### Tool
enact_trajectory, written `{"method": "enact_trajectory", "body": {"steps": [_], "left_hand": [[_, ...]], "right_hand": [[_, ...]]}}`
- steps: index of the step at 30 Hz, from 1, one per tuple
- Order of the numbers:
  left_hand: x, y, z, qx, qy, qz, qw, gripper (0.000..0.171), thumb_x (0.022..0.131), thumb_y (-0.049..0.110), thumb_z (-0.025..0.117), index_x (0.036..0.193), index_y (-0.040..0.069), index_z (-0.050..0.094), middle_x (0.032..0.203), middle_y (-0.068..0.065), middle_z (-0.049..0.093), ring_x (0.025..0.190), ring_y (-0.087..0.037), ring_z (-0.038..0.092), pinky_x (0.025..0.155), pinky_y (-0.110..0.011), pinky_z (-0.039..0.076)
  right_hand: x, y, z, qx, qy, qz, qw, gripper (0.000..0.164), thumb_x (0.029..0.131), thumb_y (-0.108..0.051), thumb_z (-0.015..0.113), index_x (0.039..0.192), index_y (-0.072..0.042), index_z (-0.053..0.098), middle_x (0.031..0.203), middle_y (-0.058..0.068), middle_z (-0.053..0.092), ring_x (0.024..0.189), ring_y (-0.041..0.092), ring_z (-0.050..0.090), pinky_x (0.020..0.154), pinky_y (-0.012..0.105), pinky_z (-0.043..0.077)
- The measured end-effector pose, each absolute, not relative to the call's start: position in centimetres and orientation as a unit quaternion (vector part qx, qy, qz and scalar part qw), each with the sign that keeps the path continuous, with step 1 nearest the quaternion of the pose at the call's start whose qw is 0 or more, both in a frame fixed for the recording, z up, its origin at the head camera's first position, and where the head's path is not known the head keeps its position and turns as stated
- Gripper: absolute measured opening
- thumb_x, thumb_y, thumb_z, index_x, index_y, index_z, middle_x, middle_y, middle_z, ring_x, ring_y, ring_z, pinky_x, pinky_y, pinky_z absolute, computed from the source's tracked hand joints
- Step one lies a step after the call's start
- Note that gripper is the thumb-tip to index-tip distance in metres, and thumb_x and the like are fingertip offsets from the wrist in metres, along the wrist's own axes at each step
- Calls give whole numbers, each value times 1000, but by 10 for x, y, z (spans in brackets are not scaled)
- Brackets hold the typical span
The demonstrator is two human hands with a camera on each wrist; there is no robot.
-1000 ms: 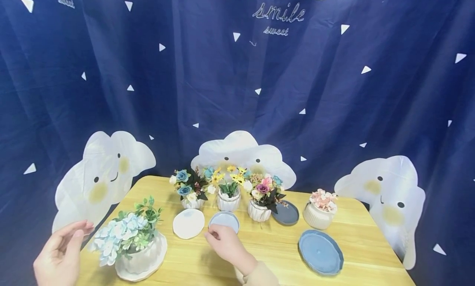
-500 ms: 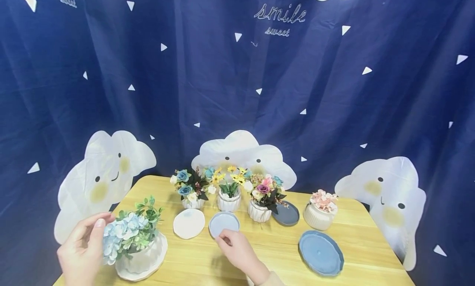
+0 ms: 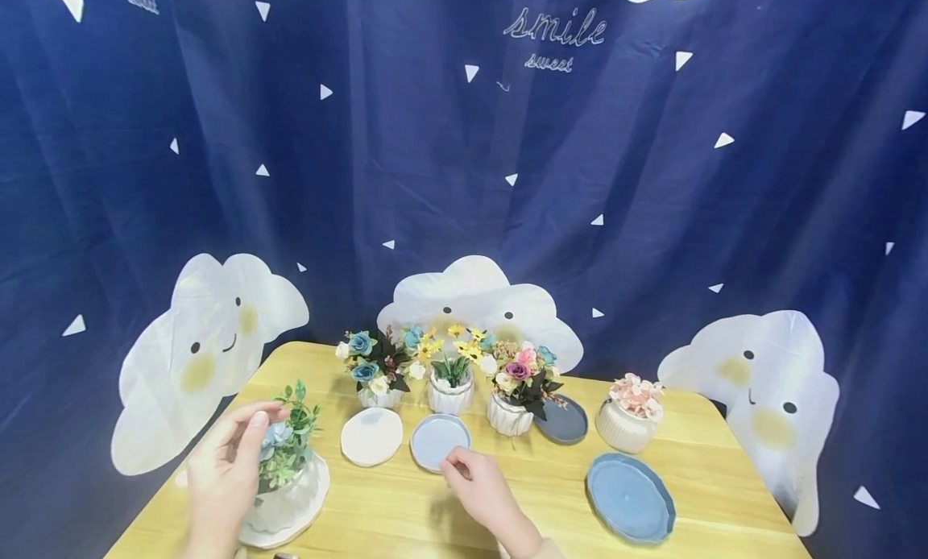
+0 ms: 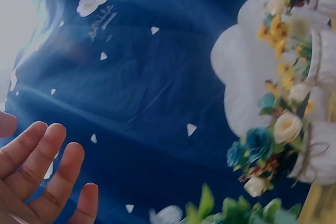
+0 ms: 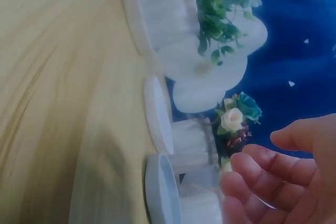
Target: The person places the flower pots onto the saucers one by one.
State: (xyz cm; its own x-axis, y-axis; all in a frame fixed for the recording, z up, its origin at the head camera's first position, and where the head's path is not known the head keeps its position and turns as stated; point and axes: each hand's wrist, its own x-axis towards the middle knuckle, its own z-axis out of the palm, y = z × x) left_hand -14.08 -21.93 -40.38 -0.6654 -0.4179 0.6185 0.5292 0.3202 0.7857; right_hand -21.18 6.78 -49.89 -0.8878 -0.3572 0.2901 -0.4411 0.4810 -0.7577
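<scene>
My left hand (image 3: 225, 478) hovers in front of a potted plant with green leaves (image 3: 296, 446) and pale blue flowers, hiding much of it. That white pot stands on a white scalloped saucer (image 3: 321, 494). In the left wrist view the left hand's fingers (image 4: 65, 179) are loosely bent and hold nothing. My right hand (image 3: 484, 494) is above the table near a light blue plate (image 3: 438, 436), with no object in its grasp. The right wrist view shows its fingers (image 5: 281, 163) relaxed and curved, the thumb apart from them.
A white plate (image 3: 371, 440) lies left of the light blue one. Behind stand white pots with blue roses (image 3: 364, 371), yellow flowers (image 3: 467, 349) and purple-pink flowers (image 3: 518, 370). Rightward are a dark plate (image 3: 565, 422), a pink-flowered pot (image 3: 627, 426) and a blue plate (image 3: 629, 496).
My left hand has moved right, from beside the blue-flowered plant to in front of it. My right hand has shifted slightly right and towards me, uncovering more of the light blue plate.
</scene>
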Motion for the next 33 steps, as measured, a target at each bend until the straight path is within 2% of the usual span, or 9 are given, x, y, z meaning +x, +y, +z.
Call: {"method": "enact_trajectory", "body": {"steps": [4,7,11,18,27,33], "left_hand": [[-151,-210,-412,-79,-710,-578,393,16,93,-12,50,101,-14,64,90,13,74,88,2,69,86,-7,50],[-160,-202,-418,-87,-737,-552,379,17,94,-10,51,99,-7,67,90,15,72,86,4,68,83,-6,50],[-168,-191,-425,-71,-758,-554,336,17,97,-2,52,96,1,69,87,10,72,83,4,67,81,-7,51],[-183,-177,-441,-75,-780,-549,291,17,98,5,53,96,4,70,90,-9,74,82,3,67,81,-7,50],[-203,-163,-466,-70,-799,-535,266,13,96,8,59,93,10,71,87,-6,75,80,3,66,75,-15,56],[-211,-162,-477,-33,-827,-502,252,12,97,15,59,93,12,71,85,-2,74,77,3,63,72,-21,56]], "right_hand": [[-212,72,-499,224,-857,461,45,21,94,-21,61,80,-6,66,66,-2,64,63,-6,50,61,16,45],[-212,73,-499,221,-855,467,43,21,94,-20,61,79,-7,66,67,0,66,63,-5,54,61,16,46],[-212,75,-501,218,-853,472,43,21,94,-18,61,80,-5,66,66,0,66,62,-6,54,61,16,47],[-213,76,-504,215,-849,480,39,22,94,-19,61,80,-3,67,65,0,66,61,-6,54,61,16,47],[-218,77,-505,209,-854,476,27,22,95,-20,59,81,-4,67,68,11,68,60,-6,52,61,16,46],[-221,77,-504,210,-850,482,30,21,94,-18,60,80,-5,66,66,8,67,59,-6,53,60,16,47]]}}
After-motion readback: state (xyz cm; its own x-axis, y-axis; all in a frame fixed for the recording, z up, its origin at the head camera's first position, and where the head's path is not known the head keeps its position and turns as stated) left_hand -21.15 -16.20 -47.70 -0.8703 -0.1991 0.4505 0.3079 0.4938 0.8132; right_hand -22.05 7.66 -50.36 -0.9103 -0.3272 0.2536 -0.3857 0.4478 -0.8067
